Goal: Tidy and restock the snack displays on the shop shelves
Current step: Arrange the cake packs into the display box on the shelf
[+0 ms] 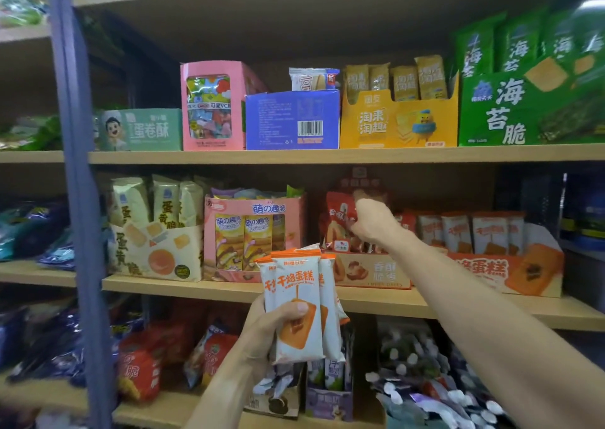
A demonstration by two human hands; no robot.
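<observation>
My left hand (273,322) grips a bundle of white-and-orange cake packets (299,304), held upright in front of the middle shelf (229,289). My right hand (373,220) reaches into a display box of red snack packets (342,220) on that shelf, fingers curled round one of them. To the right of it stands an orange display box (510,269) with matching white-and-orange cake packets (471,232) lined up inside.
The upper shelf (294,156) carries pink, blue, yellow and green display boxes. Left of my right hand sit a pink box of biscuit sticks (252,232) and a cream box of egg-yolk crisps (154,232). Loose packets fill the lower shelf. A blue-grey upright post (77,199) stands at left.
</observation>
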